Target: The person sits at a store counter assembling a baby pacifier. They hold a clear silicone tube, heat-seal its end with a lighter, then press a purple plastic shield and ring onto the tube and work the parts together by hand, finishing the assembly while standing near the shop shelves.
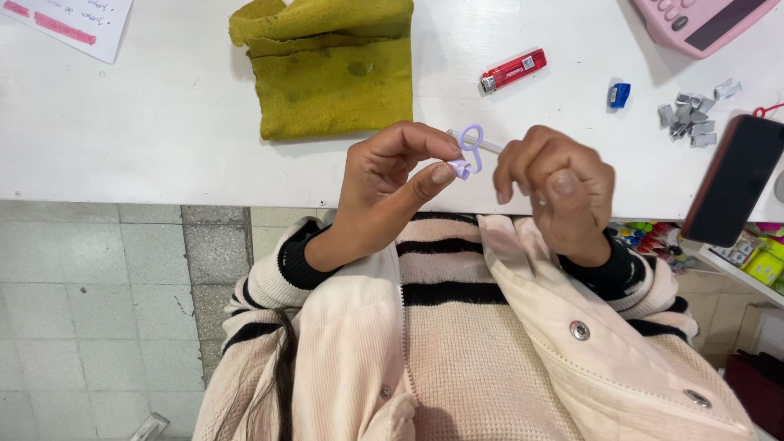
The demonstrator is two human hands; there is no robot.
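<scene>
My left hand [384, 192] pinches a thin lilac ribbon [467, 151] between thumb and forefinger, just above the near edge of the white table [147, 131]. The ribbon is looped into a small bow shape that stands up from my fingertips. My right hand [559, 192] hovers close to the right of the loop, fingers curled, thumb toward the camera. Whether it touches the ribbon I cannot tell. A thin clear stick [490, 145] lies on the table behind the loop.
A folded mustard-yellow cloth [331, 73] lies at the back centre. A red lighter [513, 70], a small blue clip [619, 95], several grey metal clips [690, 114], a dark phone [735, 180] and a pink calculator [702, 20] lie to the right. A sheet of paper [69, 23] is at the far left.
</scene>
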